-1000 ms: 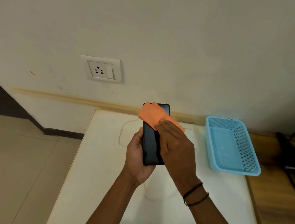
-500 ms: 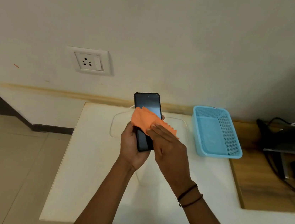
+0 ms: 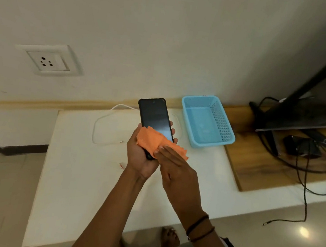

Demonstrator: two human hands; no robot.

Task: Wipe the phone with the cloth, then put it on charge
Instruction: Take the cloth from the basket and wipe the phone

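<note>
A black phone (image 3: pixel 154 116) with a dark screen stands nearly upright in my left hand (image 3: pixel 140 159), which grips its lower half from the left and behind. An orange cloth (image 3: pixel 155 142) lies across the phone's bottom end. My right hand (image 3: pixel 175 166) presses that cloth against the phone with flat fingers. A white charging cable (image 3: pixel 105 120) loops on the white table (image 3: pixel 73 174) behind the phone, its metal plug end lying loose to the left of my left hand. A white wall socket (image 3: pixel 48 61) sits on the wall at the upper left.
A blue plastic basket (image 3: pixel 207 121) stands on the table to the right of the phone. Further right, a wooden surface (image 3: pixel 256 159) carries a dark screen (image 3: pixel 314 105) and tangled black cables (image 3: pixel 305 173). My bare feet show below the table's near edge.
The cloth and my right hand have slid from the top of the phone down to its bottom end. The view has swung right and tilted.
</note>
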